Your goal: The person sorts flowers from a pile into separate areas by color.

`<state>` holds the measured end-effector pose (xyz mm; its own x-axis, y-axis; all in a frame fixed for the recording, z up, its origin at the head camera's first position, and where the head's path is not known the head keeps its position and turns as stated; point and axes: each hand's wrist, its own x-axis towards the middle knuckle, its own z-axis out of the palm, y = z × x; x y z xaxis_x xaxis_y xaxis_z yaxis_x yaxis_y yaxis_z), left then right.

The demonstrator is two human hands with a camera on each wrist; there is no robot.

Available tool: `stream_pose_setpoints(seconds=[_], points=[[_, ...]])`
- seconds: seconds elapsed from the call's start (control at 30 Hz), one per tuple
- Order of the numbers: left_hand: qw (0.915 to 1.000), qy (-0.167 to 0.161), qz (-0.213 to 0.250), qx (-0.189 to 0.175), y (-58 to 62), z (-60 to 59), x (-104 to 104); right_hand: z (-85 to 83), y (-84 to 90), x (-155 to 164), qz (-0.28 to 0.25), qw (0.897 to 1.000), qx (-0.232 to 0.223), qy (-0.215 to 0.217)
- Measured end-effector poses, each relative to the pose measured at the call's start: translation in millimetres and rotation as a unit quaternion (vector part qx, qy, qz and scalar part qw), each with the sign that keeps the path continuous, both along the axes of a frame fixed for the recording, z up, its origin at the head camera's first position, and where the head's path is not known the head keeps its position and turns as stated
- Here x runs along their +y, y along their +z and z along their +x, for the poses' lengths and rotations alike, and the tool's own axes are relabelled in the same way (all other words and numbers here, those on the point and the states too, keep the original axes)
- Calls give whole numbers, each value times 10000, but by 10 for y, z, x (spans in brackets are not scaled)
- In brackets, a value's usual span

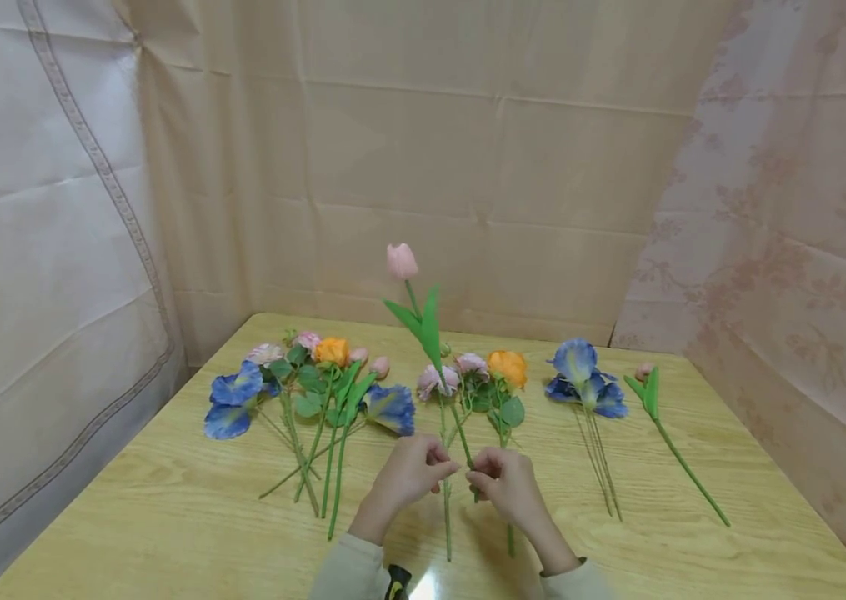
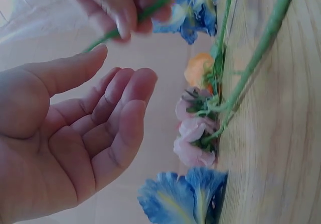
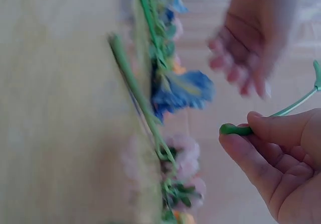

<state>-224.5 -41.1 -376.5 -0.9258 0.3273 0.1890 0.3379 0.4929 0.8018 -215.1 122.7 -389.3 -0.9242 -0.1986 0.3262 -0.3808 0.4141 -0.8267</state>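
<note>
A pink tulip (image 1: 402,262) with long green leaves stands tilted to the left above the table. My right hand (image 1: 507,487) pinches its green stem (image 3: 236,129) near the lower end, between thumb and fingers. Just left of that stem is my left hand (image 1: 409,475), its fingers loosely bent and nothing in its palm, as the left wrist view shows. Under and behind the hands lie a pale purple flower (image 1: 438,381) on a long stem and an orange flower (image 1: 507,368) with round leaves.
On the left lies a mixed group: blue irises (image 1: 231,400), another orange flower (image 1: 331,351), pink tulips (image 1: 380,367) and pale pink blooms. To the right are blue irises (image 1: 586,379) and a single tulip (image 1: 681,458). A black and yellow object (image 1: 397,582) shows at the near edge.
</note>
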Motion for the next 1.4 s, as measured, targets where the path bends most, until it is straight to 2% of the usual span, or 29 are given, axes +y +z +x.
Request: stream_pose_setpoints(seconds=[0.2,0.43,0.73,0.97,1.17,1.4], points=[[10000,62,-35,26,-37,-7,-145,-61,98,317,-113,9963,-258,-814],[9994,218,-234,-123,-90,-29,-296,-105,213,794,331,9887,-361,-1418],[9982,429,-385,-163,-87,-43,-371,-72,197,1368,743,9794,-546,-1799],[9975,432,-482,-277,-94,-10,-390,-68,192,1796,1047,9739,-729,-1875],[9967,459,-602,-305,-102,0,-423,-105,165,1976,1318,9644,-1161,-1977],[9968,389,-576,-392,-101,-5,-417,-150,128,2087,1594,9585,-1343,-1944]])
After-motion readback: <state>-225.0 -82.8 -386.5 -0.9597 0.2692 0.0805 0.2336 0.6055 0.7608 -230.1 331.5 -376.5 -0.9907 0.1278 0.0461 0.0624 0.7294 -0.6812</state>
